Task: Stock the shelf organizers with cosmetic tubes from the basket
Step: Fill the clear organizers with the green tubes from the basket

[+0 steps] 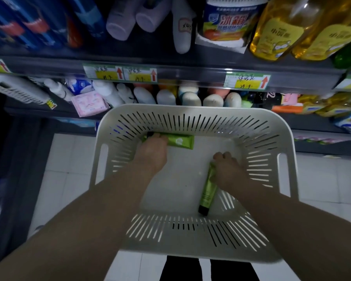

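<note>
In the head view, both hands are down inside the basket (195, 109), each on its own green tube.

The far tube (179, 141) lies flat against the basket's far wall, with its long axis running left to right. The left hand (151, 152) covers the tube's left end, where a dark cap just shows. The fingers curl down over the tube and seem to grip it, though the fingertips are hidden behind the hand.

The near tube (208, 192) points the other way, running from the right hand (229, 169) back toward the person, with its black cap at the near end close to the near wall. The right hand's fingers are closed round the tube's far end, so most of its length hangs free below the grip.

Each hand already has the tube nearest to it, and the two are well apart. The lift probably depends on raising each tube straight up past the tall walls. The near tube may swing from its held end.

The tubes look like soft, smooth, matte plastic, round at the cap and flattening toward the tail. The basket is rigid pale plastic with slotted walls, handle cut-outs and a plain floor.

Beyond it stands a dark shelf (190, 75) with price tags (247, 81) and rows of white bottles (165, 97). No organizer can be picked out from here.
</note>
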{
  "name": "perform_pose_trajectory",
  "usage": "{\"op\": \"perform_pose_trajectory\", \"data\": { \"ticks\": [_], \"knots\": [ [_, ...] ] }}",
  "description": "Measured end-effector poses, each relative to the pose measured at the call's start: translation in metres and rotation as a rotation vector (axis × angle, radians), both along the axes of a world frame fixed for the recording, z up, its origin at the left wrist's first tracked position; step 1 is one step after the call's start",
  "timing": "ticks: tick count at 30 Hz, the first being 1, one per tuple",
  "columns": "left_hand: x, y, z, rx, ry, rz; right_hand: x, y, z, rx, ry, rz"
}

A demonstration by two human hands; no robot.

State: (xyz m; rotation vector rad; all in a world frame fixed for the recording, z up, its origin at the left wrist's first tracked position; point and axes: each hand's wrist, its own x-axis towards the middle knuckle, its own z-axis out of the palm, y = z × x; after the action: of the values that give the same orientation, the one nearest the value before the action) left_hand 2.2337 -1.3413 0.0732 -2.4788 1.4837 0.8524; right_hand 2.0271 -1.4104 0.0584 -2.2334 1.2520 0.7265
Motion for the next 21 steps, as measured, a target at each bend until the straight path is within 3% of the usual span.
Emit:
{"op": "perform_pose_trajectory", "data": {
  "ticks": [4, 7, 11, 18, 21],
  "knots": [
    [-0.009, -0.005, -0.007, 0.013, -0.075, -0.029, -0.001, 0.005, -0.005, 0.033, 0.032, -0.012],
    [-0.014, -0.008, -0.011, 0.060, -0.178, -0.092, 0.004, -0.005, -0.002, 0.142, -0.080, -0.093],
    [-0.020, -0.009, -0.011, 0.148, -0.239, -0.301, 0.012, -0.021, 0.012, 0.093, -0.210, -0.111],
    [-0.024, -0.012, -0.013, 0.148, -0.256, -0.825, 0.002, -0.023, 0.031, 0.022, -0.228, -0.069],
    [-0.022, 0.002, -0.013, 0.218, -0.296, -0.941, 0.003, -0.020, 0.048, 0.023, -0.290, -0.051]
  ]
}}
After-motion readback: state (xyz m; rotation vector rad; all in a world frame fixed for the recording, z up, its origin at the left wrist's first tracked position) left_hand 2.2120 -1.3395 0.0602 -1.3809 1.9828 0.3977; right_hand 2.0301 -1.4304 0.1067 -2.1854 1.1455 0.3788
